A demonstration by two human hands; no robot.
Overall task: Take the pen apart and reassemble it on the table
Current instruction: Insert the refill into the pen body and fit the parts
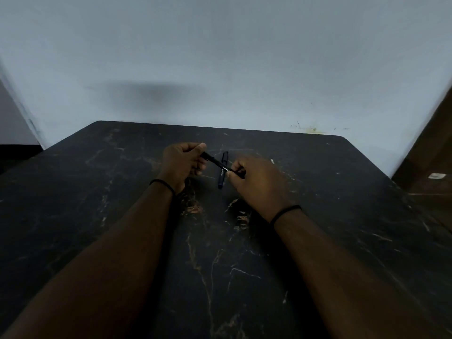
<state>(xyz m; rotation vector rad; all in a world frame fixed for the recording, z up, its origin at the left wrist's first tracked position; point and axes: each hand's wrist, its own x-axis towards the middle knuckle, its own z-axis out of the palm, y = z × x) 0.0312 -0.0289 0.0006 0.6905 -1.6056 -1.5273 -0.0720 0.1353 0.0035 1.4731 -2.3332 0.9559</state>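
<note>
Both hands hold a thin black pen (218, 163) a little above the dark marble table (318, 216). My left hand (182, 165) pinches its far left end; my right hand (256, 182) grips its near right end. The pen slants from upper left to lower right between them. A second dark blue pen part (223, 178), with white lettering, lies on the table just behind and below the held pen, pointing toward me. The pen's ends are hidden inside my fingers.
A small white sliver (272, 161) lies on the table right of my right hand. A pale wall (220, 57) stands right behind the table's far edge. A brown wooden surface (430, 155) is at the right edge.
</note>
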